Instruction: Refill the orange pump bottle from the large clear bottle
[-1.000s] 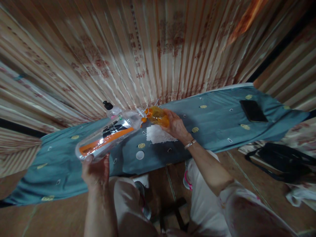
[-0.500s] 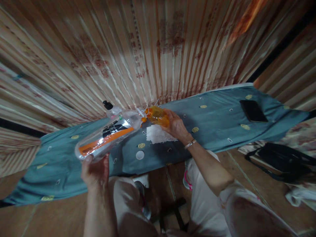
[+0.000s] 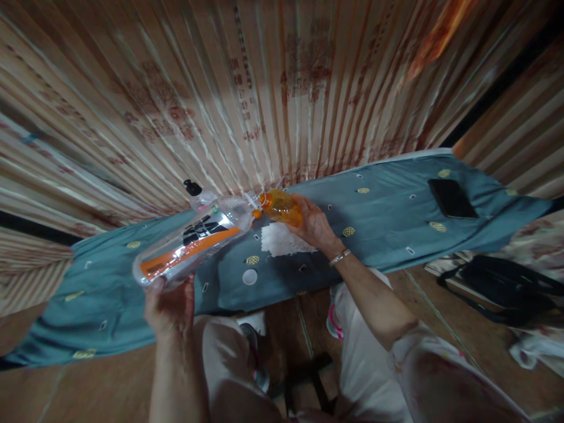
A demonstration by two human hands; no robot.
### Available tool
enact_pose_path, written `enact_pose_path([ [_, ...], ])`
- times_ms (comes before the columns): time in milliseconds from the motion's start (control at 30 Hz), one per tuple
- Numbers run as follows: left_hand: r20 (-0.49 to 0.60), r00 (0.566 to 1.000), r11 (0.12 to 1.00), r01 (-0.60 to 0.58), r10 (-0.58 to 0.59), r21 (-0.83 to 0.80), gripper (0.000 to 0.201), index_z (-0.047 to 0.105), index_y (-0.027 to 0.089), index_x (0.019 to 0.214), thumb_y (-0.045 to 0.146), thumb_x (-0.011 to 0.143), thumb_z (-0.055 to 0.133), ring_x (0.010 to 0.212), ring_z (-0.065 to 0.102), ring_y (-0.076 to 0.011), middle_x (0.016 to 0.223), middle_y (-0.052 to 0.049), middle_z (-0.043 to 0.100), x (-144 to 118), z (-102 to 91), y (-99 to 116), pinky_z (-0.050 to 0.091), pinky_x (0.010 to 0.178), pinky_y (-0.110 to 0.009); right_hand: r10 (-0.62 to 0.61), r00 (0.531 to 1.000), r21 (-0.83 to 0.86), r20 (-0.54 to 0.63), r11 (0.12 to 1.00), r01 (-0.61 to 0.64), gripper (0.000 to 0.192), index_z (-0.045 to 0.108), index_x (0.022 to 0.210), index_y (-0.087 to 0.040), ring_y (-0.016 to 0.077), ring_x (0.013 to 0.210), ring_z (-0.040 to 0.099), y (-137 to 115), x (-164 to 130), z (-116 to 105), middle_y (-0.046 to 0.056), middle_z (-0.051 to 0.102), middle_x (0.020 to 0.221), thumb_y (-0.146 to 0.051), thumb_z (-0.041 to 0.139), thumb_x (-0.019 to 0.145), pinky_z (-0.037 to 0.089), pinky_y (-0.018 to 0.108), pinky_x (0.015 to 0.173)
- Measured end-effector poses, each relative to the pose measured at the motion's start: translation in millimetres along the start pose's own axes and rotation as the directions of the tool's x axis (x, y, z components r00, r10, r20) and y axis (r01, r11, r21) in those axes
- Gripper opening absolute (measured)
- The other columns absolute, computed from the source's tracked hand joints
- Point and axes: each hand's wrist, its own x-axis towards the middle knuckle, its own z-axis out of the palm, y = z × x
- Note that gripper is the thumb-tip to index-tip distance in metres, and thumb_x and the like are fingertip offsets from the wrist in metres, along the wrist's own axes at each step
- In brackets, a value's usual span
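My left hand [image 3: 170,305] grips the base of a large clear plastic bottle [image 3: 194,244] with an orange and black label, tipped on its side with its mouth toward the right. My right hand [image 3: 314,223] holds a small bottle of orange liquid [image 3: 282,207], tilted so its neck meets the large bottle's mouth. Both are held just above a narrow table covered with blue-grey patterned cloth [image 3: 383,217]. A white paper napkin [image 3: 279,239] and a white round cap [image 3: 249,277] lie on the cloth below the bottles.
A small clear bottle with a black cap [image 3: 196,194] stands at the table's far edge. A black phone [image 3: 452,198] lies at the right end. Ribbed curtain-like wall behind. A black bag [image 3: 502,288] sits on the floor at right. My legs are under the table.
The large bottle's base and my left hand have shifted very slightly left. Everything else stays as it was.
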Motion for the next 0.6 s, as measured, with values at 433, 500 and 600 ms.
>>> enact_pose_path([
  [433,0.022,0.999,0.999,-0.027,0.026,0.027,0.052,0.080,0.028,0.101,0.051,0.064,0.108,0.118,0.083,-0.0327,0.115,-0.006,0.087,3.3,-8.9,-6.6,0.067,0.082,-0.033,0.002,1.000,-0.010,0.004,1.000,-0.002,0.086,0.062,0.181,-0.018,0.0477,0.160,0.084,-1.4,0.3,-1.9,0.028,0.083,0.172,-0.027,0.096,0.103,0.071,0.073,0.140],
  [500,0.010,1.000,0.999,-0.022,0.022,0.027,0.052,0.082,0.029,0.100,0.052,0.062,0.109,0.115,0.083,-0.0318,0.113,-0.005,0.088,3.5,-9.1,-6.6,0.067,0.080,-0.032,0.004,1.000,-0.015,0.001,1.000,-0.004,0.085,0.062,0.180,-0.017,0.0481,0.160,0.084,-2.0,0.5,-1.9,0.028,0.083,0.172,-0.027,0.096,0.102,0.072,0.073,0.140],
  [600,0.015,1.000,0.999,-0.015,0.014,0.040,0.057,0.085,0.030,0.105,0.053,0.060,0.111,0.117,0.084,-0.0332,0.114,-0.005,0.089,2.7,-7.9,-5.2,0.066,0.080,-0.032,0.006,1.000,-0.014,0.000,1.000,-0.006,0.086,0.062,0.180,-0.018,0.0482,0.159,0.084,-2.9,0.9,-2.6,0.028,0.084,0.171,-0.027,0.096,0.101,0.073,0.073,0.138],
])
